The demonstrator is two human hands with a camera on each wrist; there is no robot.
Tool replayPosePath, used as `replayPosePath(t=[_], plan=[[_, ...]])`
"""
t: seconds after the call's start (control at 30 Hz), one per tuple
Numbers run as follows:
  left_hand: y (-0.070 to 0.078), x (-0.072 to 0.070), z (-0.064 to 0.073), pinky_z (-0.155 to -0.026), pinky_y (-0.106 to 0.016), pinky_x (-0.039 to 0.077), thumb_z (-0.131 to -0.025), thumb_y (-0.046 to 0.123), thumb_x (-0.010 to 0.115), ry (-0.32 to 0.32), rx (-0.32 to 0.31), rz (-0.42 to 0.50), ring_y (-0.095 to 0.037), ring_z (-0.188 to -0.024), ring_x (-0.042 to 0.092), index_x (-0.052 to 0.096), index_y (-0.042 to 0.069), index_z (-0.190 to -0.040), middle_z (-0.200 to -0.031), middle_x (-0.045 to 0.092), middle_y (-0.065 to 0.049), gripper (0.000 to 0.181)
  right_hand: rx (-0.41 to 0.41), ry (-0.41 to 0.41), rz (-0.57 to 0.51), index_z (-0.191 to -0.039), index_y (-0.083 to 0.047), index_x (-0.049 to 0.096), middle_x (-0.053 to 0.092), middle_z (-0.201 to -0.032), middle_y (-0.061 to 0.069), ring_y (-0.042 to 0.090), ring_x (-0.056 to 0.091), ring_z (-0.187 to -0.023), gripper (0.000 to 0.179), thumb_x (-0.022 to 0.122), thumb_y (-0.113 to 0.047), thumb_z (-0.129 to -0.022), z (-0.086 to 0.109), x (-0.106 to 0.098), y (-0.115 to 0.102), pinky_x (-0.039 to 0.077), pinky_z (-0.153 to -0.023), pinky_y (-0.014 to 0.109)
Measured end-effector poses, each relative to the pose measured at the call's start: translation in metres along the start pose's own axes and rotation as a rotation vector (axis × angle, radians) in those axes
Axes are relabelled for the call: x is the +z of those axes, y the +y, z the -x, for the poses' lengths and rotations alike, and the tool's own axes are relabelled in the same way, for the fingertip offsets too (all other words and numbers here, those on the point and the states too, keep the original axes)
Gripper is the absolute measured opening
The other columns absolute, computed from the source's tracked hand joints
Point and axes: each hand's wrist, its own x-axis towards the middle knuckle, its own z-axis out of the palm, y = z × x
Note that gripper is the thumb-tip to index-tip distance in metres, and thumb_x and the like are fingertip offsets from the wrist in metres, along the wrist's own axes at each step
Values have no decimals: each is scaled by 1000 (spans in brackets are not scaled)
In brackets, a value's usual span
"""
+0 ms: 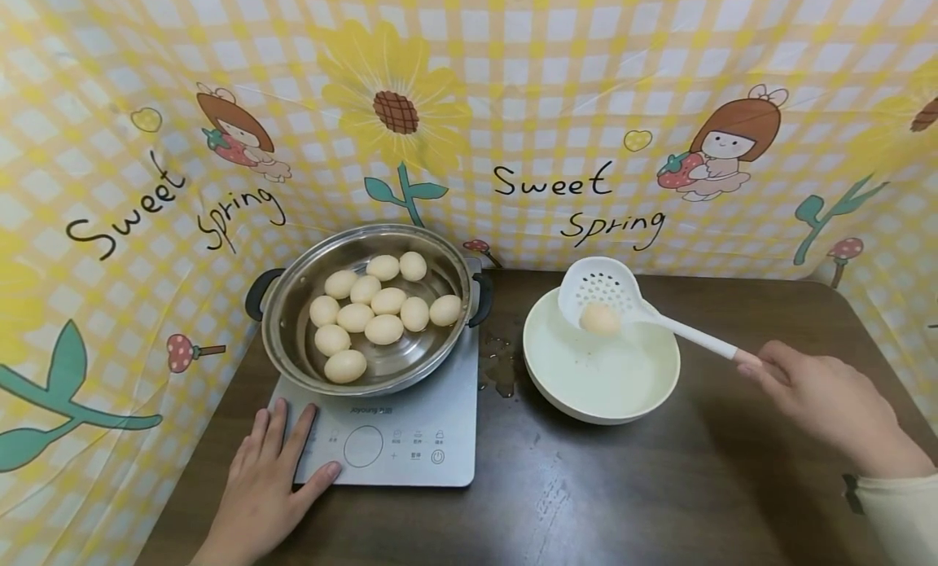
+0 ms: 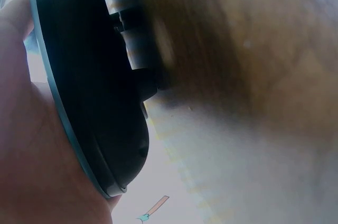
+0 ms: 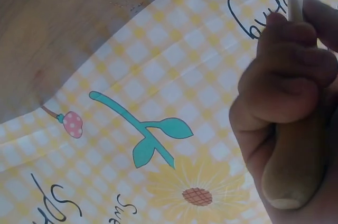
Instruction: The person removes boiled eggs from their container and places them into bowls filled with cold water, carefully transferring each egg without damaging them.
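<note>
My right hand (image 1: 828,399) grips the wooden-ended handle of a white slotted ladle (image 1: 696,336). In the right wrist view, the fingers (image 3: 285,86) wrap round that handle (image 3: 296,171). One egg (image 1: 599,318) lies in the ladle's perforated head, over the back rim of a pale bowl (image 1: 601,410) that looks to hold water. My left hand (image 1: 264,476) rests with fingers spread on the front left corner of a silver induction cooker (image 1: 410,468). A steel pot (image 1: 410,379) with several eggs (image 1: 384,328) stands on the cooker.
Black side handles (image 1: 479,299) stick out from the pot. Water drops (image 1: 501,366) wet the dark wooden table (image 1: 513,509) between cooker and bowl. A yellow checked cloth (image 1: 498,77) hangs behind and at both sides. Beside the left hand, a black body (image 2: 95,86) fills much of the left wrist view.
</note>
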Motion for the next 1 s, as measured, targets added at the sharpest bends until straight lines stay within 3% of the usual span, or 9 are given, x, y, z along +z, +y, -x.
replayPosePath(t=[0.37, 0.5, 0.6, 0.7, 0.77, 1.0], plan=[[0, 1, 0, -112, -69, 8, -96, 54, 63, 14, 6, 4, -45, -151, -2, 25, 12, -162, -163, 7, -31, 86, -65, 284, 53, -105, -9, 60, 41, -58, -10, 9, 30, -44, 24, 66, -31, -100, 9, 1, 0, 26, -37, 29], [-1, 1, 0, -112, -69, 8, -96, 54, 63, 16, 8, 3, -43, -151, -5, 25, 12, -162, -163, 7, -31, 86, -132, 372, 53, -102, -9, 59, 44, -60, -10, 4, 28, -44, 23, 69, -28, -98, 9, 4, -1, 27, -37, 26], [-1, 1, 0, -112, -69, 8, -97, 54, 62, 13, 6, 1, -42, -151, -6, 24, 12, -162, -164, 6, -30, 87, -219, 427, 82, -98, -10, 55, 43, -60, -11, 1, 25, -43, 31, 60, -40, -103, 8, 9, -1, 25, -37, 25], [-1, 1, 0, -112, -69, 8, -97, 55, 62, 8, 1, 1, -42, -151, -7, 24, 12, -162, -164, 5, -30, 87, -281, 474, 116, -96, -12, 54, 40, -58, -11, 1, 21, -43, 48, 41, -57, -105, 6, 14, -1, 21, -36, 24], [-1, 1, 0, -112, -68, 7, -97, 55, 62, 6, -1, 1, -42, -151, -6, 24, 12, -162, -164, 5, -30, 87, -310, 512, 131, -98, -10, 57, 46, -59, -9, 0, 19, -42, 57, 33, -61, -105, 5, 16, -1, 20, -34, 23], [-1, 1, 0, -112, -68, 8, -97, 54, 62, 22, 13, -1, -46, -150, -1, 25, 11, -161, -164, 6, -30, 86, -361, 616, 161, -101, -8, 63, 58, -64, 1, 5, 22, -41, 58, 33, -57, -107, 3, 20, 0, 20, -32, 28]])
